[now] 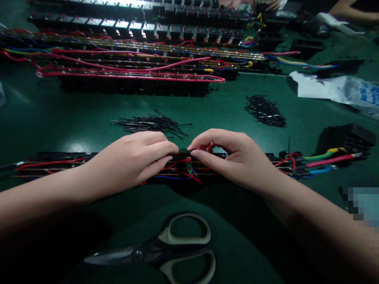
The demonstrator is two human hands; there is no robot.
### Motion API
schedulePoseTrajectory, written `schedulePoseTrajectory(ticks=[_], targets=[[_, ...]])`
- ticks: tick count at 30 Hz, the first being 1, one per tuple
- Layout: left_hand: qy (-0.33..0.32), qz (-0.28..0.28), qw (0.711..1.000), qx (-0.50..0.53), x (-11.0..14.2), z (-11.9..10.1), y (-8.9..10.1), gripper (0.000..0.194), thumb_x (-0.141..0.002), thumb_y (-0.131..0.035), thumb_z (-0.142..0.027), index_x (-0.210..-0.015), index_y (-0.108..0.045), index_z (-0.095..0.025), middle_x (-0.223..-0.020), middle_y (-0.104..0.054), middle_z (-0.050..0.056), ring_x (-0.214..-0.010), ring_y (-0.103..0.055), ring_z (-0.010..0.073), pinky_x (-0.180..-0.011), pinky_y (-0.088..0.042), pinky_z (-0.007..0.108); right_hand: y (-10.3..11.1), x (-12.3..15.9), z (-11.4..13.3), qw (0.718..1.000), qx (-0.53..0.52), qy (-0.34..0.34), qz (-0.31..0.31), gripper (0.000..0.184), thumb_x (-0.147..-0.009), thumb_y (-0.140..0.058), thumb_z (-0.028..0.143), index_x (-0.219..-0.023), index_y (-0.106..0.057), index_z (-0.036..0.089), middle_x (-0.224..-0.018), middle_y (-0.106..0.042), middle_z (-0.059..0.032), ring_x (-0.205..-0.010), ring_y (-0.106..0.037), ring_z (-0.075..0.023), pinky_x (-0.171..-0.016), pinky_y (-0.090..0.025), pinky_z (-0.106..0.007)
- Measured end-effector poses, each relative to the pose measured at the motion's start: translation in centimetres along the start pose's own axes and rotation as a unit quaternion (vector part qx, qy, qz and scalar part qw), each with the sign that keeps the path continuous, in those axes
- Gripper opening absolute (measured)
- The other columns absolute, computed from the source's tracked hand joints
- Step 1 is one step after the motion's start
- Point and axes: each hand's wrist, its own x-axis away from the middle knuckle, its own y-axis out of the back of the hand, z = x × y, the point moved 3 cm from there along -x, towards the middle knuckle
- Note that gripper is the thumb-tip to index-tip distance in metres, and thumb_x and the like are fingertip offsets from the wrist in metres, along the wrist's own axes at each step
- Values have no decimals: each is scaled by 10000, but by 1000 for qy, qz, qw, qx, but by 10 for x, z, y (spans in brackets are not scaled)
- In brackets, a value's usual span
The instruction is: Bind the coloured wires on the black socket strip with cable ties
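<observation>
A long black strip assembly [174, 176] with red and blue wires lies across the table beneath both hands. My left hand [139, 157] rests over its middle, fingers closed together at the far edge. Facing it, my right hand [231, 156] pinches thumb against index finger at that same edge. Whatever sits between the fingertips is too small to make out. Between the hands shows a small green circuit board [189, 165] on the assembly. Thick green, red and blue leads [328, 159] come out of its right end.
Black cable ties lie in a pile [154, 124] behind my left hand and in a bundle [265, 110] to the right. Scissors [154, 250] lie in front. More wired assemblies [133, 71] fill the back. A plastic bag [337, 90] and a black connector block [346, 138] are at right.
</observation>
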Motion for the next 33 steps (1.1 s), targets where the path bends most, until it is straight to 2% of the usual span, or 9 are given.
schedulePoseTrajectory(ticks=[8, 13, 19, 23, 28, 33], targets=[[-18, -1, 1000, -11, 1, -1, 2, 246, -1070, -441, -220, -1111, -671, -140, -976, -687, 67, -856, -659, 183, -760, -478, 287, -2, 1, -1, 1000, -10, 14, 9, 110, -947, -669, 215, -962, -757, 150, -863, -747, -8, -745, -653, -111, -677, -499, -220], [-20, -5, 1000, -13, 2, 0, 2, 267, -1072, -426, -226, -1114, -675, -140, -987, -697, 73, -875, -670, 190, -771, -483, 292, -3, 2, -1, 999, -20, 17, 20, 159, -957, -660, 220, -1028, -790, 163, -942, -805, -24, -817, -705, -134, -750, -525, -244], [-4, -14, 1000, -15, 3, -2, 2, 294, -1075, -460, -342, -1195, -641, -143, -1045, -714, 88, -927, -686, 226, -790, -500, 322, -2, 2, -3, 999, -31, 7, 6, 161, -957, -661, 243, -1007, -794, 169, -925, -798, -23, -799, -693, -132, -726, -515, -246], [-8, -25, 999, -44, 4, -6, 4, 334, -1063, -481, -414, -1166, -620, -129, -1016, -694, 102, -910, -674, 252, -784, -501, 353, -4, 2, -3, 999, -45, 15, -1, 144, -952, -651, 207, -1000, -772, 145, -935, -778, -23, -797, -678, -110, -716, -501, -222], [-14, 6, 999, -45, 5, -2, -2, 295, -1061, -462, -404, -1048, -620, -155, -945, -666, 72, -813, -651, 227, -721, -477, 346, -5, 3, -4, 999, -40, 16, 4, 144, -960, -621, 212, -988, -750, 155, -909, -751, -16, -800, -677, -118, -739, -511, -238], [-8, 21, 999, -32, 4, 0, -4, 272, -1073, -444, -368, -1037, -631, -174, -937, -666, 50, -839, -646, 207, -743, -469, 325, -4, 3, -2, 1000, -25, 11, 11, 137, -952, -624, 209, -980, -746, 156, -899, -756, -18, -787, -681, -124, -704, -500, -232]])
